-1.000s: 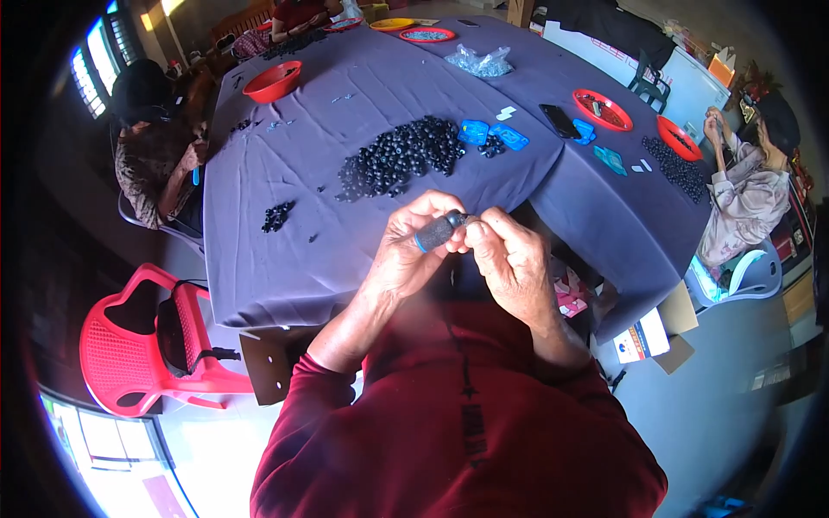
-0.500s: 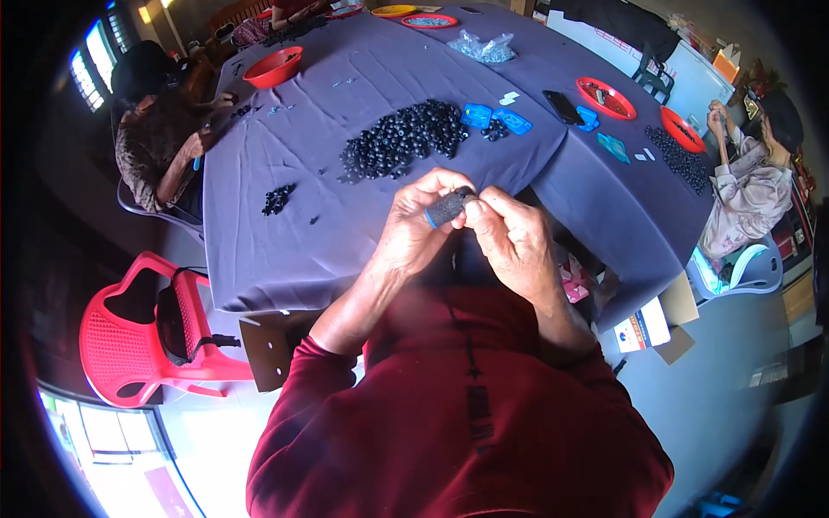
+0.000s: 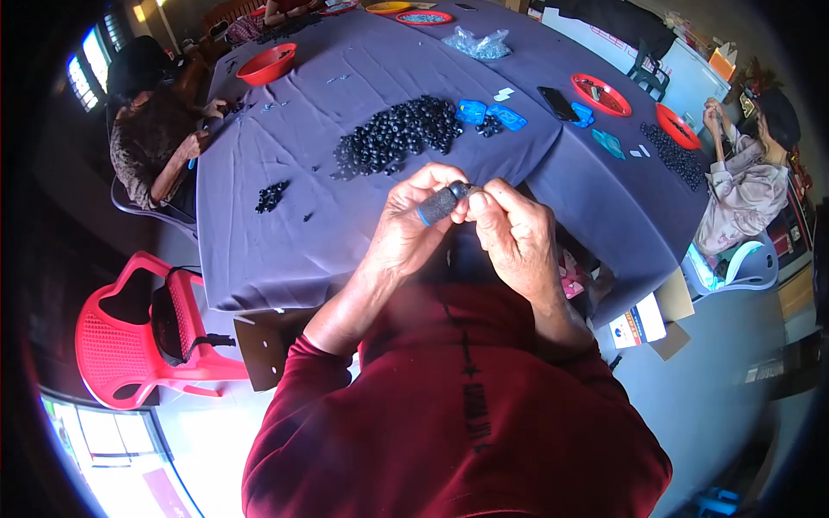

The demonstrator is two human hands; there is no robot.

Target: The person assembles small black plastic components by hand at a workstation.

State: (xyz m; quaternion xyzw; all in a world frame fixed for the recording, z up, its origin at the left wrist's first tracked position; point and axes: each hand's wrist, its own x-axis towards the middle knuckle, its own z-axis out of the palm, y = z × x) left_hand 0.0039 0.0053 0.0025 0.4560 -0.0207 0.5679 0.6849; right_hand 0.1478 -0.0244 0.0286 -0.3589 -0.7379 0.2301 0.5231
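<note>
Gripping a short dark cylinder with a blue band [image 3: 438,205], the left hand [image 3: 406,229] is curled shut around it just above the near edge of the counter [image 3: 285,242]. The right hand [image 3: 514,233] meets it at the cylinder's far tip, fingers pinched closed there, perhaps on a small part too tiny to make out. Beyond the hands lies a heap of black beads [image 3: 397,134] on the purple cloth, with a smaller cluster [image 3: 272,196] to the left. Blue plastic pieces [image 3: 488,113] sit just right of the heap. Farther off stands a red bowl [image 3: 266,63].
</note>
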